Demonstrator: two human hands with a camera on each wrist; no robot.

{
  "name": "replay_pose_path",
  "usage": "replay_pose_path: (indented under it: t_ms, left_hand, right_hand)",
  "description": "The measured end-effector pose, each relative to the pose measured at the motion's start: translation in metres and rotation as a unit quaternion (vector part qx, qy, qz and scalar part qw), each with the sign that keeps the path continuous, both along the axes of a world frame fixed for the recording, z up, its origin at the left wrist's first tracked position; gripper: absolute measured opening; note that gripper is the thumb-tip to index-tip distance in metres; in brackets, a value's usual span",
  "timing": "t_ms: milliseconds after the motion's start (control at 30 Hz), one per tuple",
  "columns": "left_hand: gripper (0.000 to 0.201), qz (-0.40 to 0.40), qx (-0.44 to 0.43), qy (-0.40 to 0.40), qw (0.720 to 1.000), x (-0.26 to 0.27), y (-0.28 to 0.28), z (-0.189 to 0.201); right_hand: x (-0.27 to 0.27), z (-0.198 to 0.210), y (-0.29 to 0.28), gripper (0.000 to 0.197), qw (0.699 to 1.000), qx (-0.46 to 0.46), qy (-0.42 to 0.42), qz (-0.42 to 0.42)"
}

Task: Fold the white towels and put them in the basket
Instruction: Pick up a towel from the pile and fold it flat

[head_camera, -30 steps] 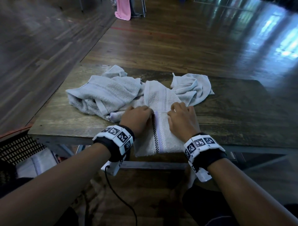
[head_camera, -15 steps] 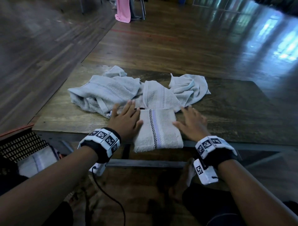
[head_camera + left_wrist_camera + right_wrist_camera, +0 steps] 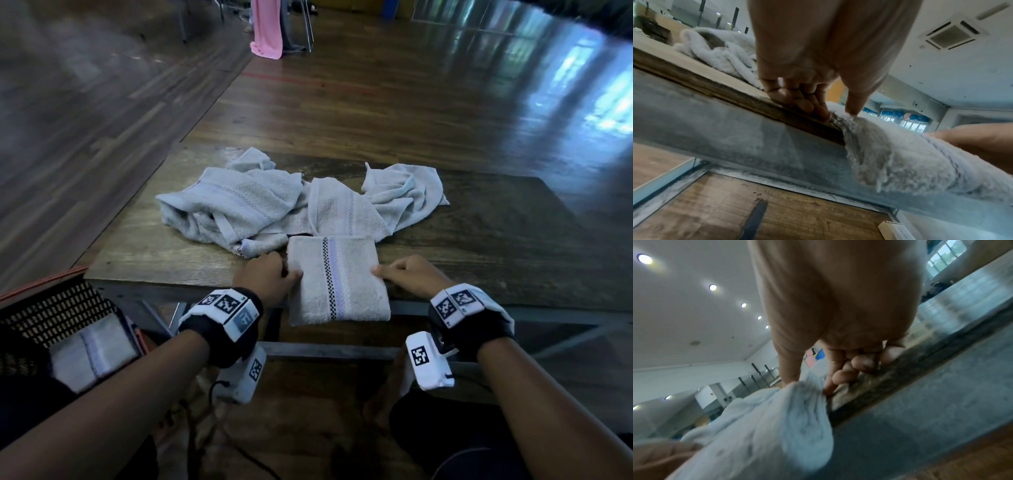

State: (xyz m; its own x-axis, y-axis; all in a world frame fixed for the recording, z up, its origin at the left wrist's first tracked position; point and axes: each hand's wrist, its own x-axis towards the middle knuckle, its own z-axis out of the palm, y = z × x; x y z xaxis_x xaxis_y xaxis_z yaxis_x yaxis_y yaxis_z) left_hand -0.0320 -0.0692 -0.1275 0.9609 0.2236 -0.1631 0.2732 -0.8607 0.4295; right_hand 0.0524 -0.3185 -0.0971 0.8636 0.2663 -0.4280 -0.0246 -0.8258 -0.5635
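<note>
A folded white towel point(image 3: 337, 279) with a checked stripe lies at the table's front edge, its near end hanging over. My left hand point(image 3: 287, 274) pinches its left side, thumb on top and fingers curled at the table edge, as the left wrist view shows for the left hand point(image 3: 836, 113) on the towel point(image 3: 900, 162). My right hand point(image 3: 383, 272) pinches the right side the same way, which the right wrist view confirms for the right hand point(image 3: 809, 384) and towel point(image 3: 766, 426). Behind lies a heap of unfolded white towels point(image 3: 239, 205).
A dark mesh basket point(image 3: 51, 308) stands low at the left beside the wooden table point(image 3: 496, 246), with one folded towel point(image 3: 92, 349) inside. A cable hangs from my left wrist. A pink cloth point(image 3: 267, 31) hangs far back on the wooden floor.
My hands went from pressing on the towel, to lying spread at its sides, to pinching its side edges. The folded towel has come nearer and overhangs the front edge.
</note>
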Motion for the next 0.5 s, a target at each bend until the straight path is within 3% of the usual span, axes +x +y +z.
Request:
replay_pose_path:
  t_ms: [167, 300, 400, 500]
  left_hand:
    - [0.036, 0.014, -0.044, 0.019, 0.999, 0.008, -0.006, 0.003]
    - [0.034, 0.057, -0.181, 0.006, 0.982, 0.012, -0.015, 0.004]
    - [0.032, 0.102, -0.309, -0.009, 0.946, 0.013, -0.021, 0.010]
    - [0.011, 0.159, -0.442, 0.012, 0.883, 0.003, -0.021, 0.017]
  right_hand:
    - [0.001, -0.006, 0.010, 0.037, 1.000, 0.016, 0.016, -0.012]
    - [0.003, -0.006, 0.011, 0.036, 0.999, 0.018, 0.039, -0.020]
    - [0.003, -0.005, 0.008, 0.048, 0.997, 0.057, 0.035, -0.048]
    - [-0.004, 0.000, 0.006, 0.039, 0.987, 0.118, 0.049, -0.097]
